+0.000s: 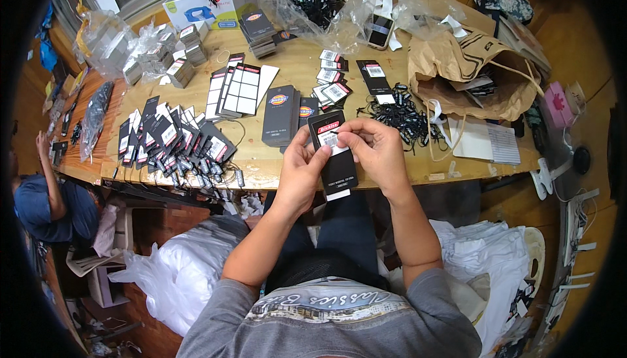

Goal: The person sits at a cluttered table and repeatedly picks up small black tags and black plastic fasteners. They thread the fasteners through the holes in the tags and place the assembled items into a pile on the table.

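Just past the table's front edge, my left hand (300, 169) grips a black hang tag (338, 170) by its side, thumb on the front. The tag has a red strip and a white barcode sticker near its top, and a white piece sticks out below it. The fingers of my right hand (377, 152) are pinched at the upper part of the tag, on a thin black cord that is mostly hidden. Behind my left hand stand stacked black tags (279, 115). A tangled heap of black tag strings (406, 120) lies beyond my right hand.
At left are a pile of strung tags (171, 137) and white label sheets (239, 90). Small barcode tags (334, 90), a phone (379, 31) and a paper bag (470, 74) are farther back. A white plastic bag (189, 266) lies below. Another person (55, 204) sits far left.
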Motion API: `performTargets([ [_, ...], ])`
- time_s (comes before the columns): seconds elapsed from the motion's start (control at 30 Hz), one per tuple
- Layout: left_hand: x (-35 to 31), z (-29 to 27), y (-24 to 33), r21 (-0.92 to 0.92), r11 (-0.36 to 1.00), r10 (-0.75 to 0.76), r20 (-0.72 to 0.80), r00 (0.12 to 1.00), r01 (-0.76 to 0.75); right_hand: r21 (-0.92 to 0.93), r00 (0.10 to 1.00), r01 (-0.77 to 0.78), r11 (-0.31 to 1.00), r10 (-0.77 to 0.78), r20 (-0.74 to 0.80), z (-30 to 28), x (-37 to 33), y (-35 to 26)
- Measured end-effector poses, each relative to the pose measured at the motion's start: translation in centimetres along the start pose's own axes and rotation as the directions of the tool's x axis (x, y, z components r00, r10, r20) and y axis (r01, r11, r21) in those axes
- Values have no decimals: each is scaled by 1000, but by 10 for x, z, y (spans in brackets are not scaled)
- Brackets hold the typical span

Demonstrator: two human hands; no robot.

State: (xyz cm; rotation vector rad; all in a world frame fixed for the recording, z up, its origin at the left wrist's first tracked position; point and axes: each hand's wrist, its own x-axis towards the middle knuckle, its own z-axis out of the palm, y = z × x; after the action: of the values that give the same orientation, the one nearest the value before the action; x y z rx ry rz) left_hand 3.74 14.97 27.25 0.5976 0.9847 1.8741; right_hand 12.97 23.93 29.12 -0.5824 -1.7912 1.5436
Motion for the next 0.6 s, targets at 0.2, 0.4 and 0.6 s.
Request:
performTargets([
  [0.2, -1, -1, 1, 323, 926, 245, -126, 961, -194, -84, 986, 147, 986, -153, -66, -3, 0, 5],
  [0.4, -5, 1, 1, 552, 785, 401, -111, 909, -279, -29, 986, 157, 987, -158, -60, -7, 2, 1],
  [0.6, -6, 2, 0, 646, 680, 486, -45, 873, -346, 89, 1000, 3, 996, -3, 8, -11, 0, -2],
])
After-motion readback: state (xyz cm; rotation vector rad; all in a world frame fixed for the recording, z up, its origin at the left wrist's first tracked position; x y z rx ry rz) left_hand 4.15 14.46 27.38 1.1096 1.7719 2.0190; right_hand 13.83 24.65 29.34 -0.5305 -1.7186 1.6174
